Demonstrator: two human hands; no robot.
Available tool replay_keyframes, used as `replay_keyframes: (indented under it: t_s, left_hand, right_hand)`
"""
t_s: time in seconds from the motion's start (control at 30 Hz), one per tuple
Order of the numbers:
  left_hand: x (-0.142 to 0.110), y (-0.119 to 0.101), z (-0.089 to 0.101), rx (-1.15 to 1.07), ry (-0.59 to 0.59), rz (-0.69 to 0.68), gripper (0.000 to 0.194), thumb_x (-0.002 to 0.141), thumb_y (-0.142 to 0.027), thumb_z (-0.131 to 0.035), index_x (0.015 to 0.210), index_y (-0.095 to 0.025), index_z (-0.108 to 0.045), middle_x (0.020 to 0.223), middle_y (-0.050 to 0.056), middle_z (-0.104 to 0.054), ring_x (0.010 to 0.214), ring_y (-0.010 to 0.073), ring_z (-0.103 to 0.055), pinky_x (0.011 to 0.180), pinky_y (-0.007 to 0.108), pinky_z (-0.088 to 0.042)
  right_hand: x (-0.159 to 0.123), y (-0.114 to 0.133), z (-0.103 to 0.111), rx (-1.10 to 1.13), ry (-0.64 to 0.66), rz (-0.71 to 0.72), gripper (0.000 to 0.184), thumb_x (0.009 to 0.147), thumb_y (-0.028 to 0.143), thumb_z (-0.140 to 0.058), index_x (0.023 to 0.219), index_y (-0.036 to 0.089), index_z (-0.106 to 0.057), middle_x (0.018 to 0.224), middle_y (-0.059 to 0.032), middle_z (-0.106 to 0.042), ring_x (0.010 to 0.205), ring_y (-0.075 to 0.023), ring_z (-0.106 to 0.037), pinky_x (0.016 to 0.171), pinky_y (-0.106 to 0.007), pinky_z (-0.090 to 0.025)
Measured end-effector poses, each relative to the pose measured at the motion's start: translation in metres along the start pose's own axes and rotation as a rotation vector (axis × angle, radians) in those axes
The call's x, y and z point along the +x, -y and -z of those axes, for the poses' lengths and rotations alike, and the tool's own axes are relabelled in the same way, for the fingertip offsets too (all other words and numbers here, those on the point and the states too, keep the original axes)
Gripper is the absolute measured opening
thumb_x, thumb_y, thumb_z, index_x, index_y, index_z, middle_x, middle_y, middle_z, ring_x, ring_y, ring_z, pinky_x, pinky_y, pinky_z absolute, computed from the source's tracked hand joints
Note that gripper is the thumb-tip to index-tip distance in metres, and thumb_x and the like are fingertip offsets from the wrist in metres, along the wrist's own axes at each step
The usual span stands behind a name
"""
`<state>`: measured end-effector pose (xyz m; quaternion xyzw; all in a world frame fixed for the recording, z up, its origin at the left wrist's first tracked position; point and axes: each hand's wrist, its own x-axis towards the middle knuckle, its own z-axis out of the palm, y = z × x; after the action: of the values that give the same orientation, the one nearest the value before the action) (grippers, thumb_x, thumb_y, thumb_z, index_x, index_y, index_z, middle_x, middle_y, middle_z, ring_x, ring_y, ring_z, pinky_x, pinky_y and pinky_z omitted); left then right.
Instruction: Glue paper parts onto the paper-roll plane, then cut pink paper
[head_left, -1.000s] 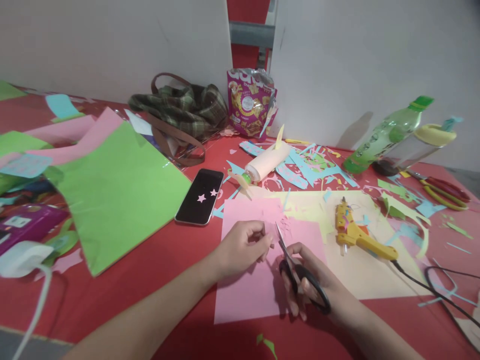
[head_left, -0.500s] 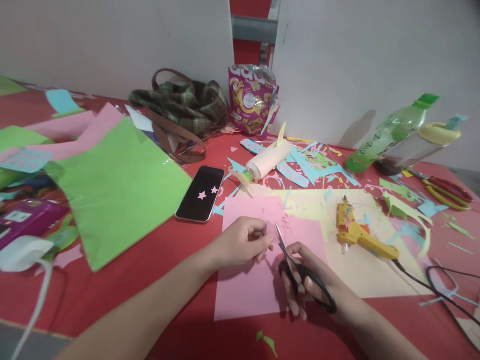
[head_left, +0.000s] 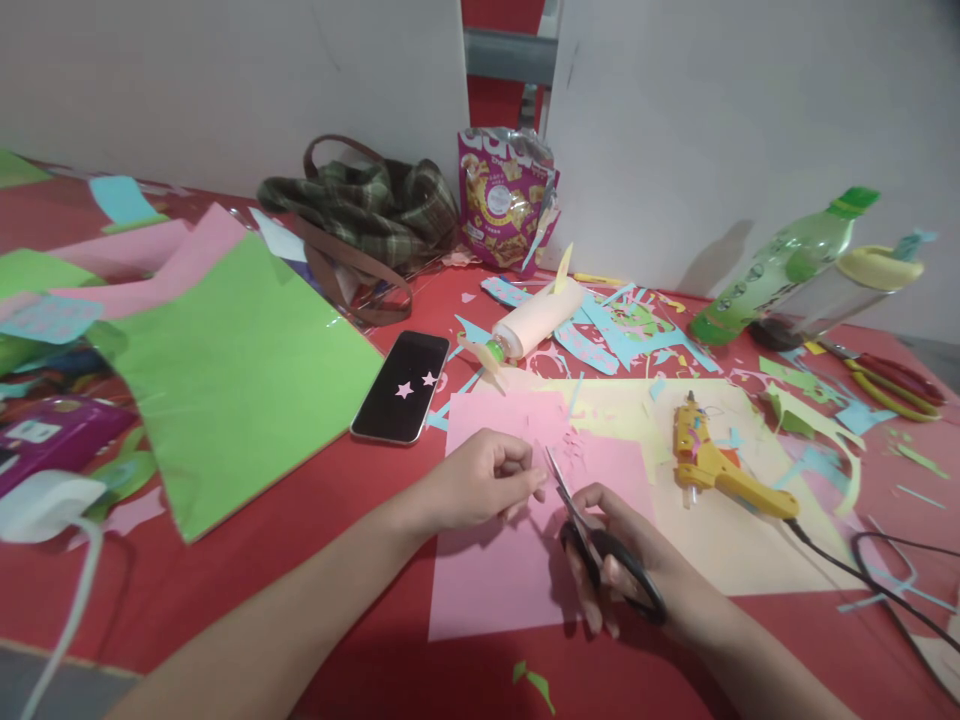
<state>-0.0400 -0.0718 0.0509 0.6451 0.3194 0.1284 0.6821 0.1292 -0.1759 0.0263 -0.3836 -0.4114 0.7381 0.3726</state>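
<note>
Black-handled scissors (head_left: 577, 520) are in my right hand (head_left: 630, 560), with fingers through the loops. Their narrow blades point up and away, nearly together, just right of my left fingertips. My left hand (head_left: 487, 480) is closed in a pinch. Whatever sits between thumb and forefinger is too small to make out against the pink. Both hands are over a pink paper sheet (head_left: 480, 590), which lies partly on a pale yellow sheet (head_left: 750, 570). Tiny pink paper clippings (head_left: 574, 450) are scattered just beyond the blades.
A phone (head_left: 390, 410) with two pink stars on it lies left of the sheet. On the right rest a yellow glue gun (head_left: 720, 475), pliers (head_left: 892, 385) and a green bottle (head_left: 787, 265). Behind are a paper-wrapped bottle (head_left: 540, 315), snack bag (head_left: 502, 200) and green board (head_left: 255, 380).
The scissor blades have come closer together, and their tips have shifted slightly left toward my left fingers. My left hand stays pinched in nearly the same place.
</note>
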Motion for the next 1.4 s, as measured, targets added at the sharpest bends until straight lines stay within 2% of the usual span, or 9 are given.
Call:
replay_keyframes:
  t_s: [0.23, 0.73, 1.07, 1.23, 1.4]
  left_hand:
    - [0.0000, 0.0013, -0.0006, -0.016, 0.011, 0.037, 0.028, 0.071, -0.031, -0.050, 0.050, -0.014, -0.042, 0.037, -0.007, -0.041, 0.034, 0.0037, -0.039, 0.038, 0.015, -0.029]
    - [-0.0001, 0.0009, 0.0011, -0.023, 0.025, 0.070, 0.022, 0.073, -0.026, -0.049, 0.057, -0.013, -0.053, 0.035, -0.008, -0.040, 0.034, 0.0029, -0.038, 0.036, 0.013, -0.027]
    - [0.0005, 0.0037, -0.0019, -0.087, 0.041, 0.080, 0.024, 0.074, -0.030, -0.049, 0.058, -0.012, -0.053, 0.035, -0.007, -0.041, 0.034, 0.0047, -0.040, 0.037, 0.015, -0.030]
    - [0.0013, 0.0041, -0.0026, -0.090, 0.020, 0.095, 0.024, 0.073, -0.031, -0.049, 0.059, -0.012, -0.054, 0.034, -0.007, -0.041, 0.032, 0.0042, -0.037, 0.035, 0.016, -0.028]
    - [0.0019, 0.0080, -0.0066, -0.195, 0.010, 0.073, 0.023, 0.072, -0.029, -0.051, 0.056, -0.013, -0.052, 0.034, -0.008, -0.038, 0.032, 0.0042, -0.035, 0.039, 0.018, -0.033]
  right_hand:
    - [0.0008, 0.0032, -0.0009, 0.015, 0.020, -0.012, 0.041, 0.070, 0.048, -0.055, 0.089, 0.019, -0.034, 0.059, 0.0036, -0.050, 0.047, -0.0091, -0.053, 0.044, -0.021, -0.039]
    - [-0.0003, 0.0020, 0.0012, 0.015, -0.003, -0.083, 0.036, 0.072, 0.042, -0.055, 0.090, 0.020, -0.034, 0.059, 0.0047, -0.050, 0.043, -0.0074, -0.054, 0.034, -0.013, -0.035]
    - [0.0011, 0.0015, -0.0012, 0.023, 0.011, -0.010, 0.037, 0.071, 0.045, -0.054, 0.088, 0.019, -0.034, 0.059, 0.0037, -0.051, 0.047, -0.0090, -0.054, 0.046, -0.022, -0.041]
    - [0.0033, 0.0014, -0.0020, 0.048, -0.004, 0.003, 0.038, 0.070, 0.046, -0.055, 0.088, 0.020, -0.034, 0.059, 0.0039, -0.050, 0.044, -0.0082, -0.053, 0.039, -0.017, -0.038]
    - [0.0041, 0.0056, -0.0055, 0.072, -0.002, 0.020, 0.038, 0.070, 0.046, -0.055, 0.088, 0.019, -0.035, 0.062, 0.0023, -0.051, 0.046, -0.0083, -0.053, 0.039, -0.017, -0.037]
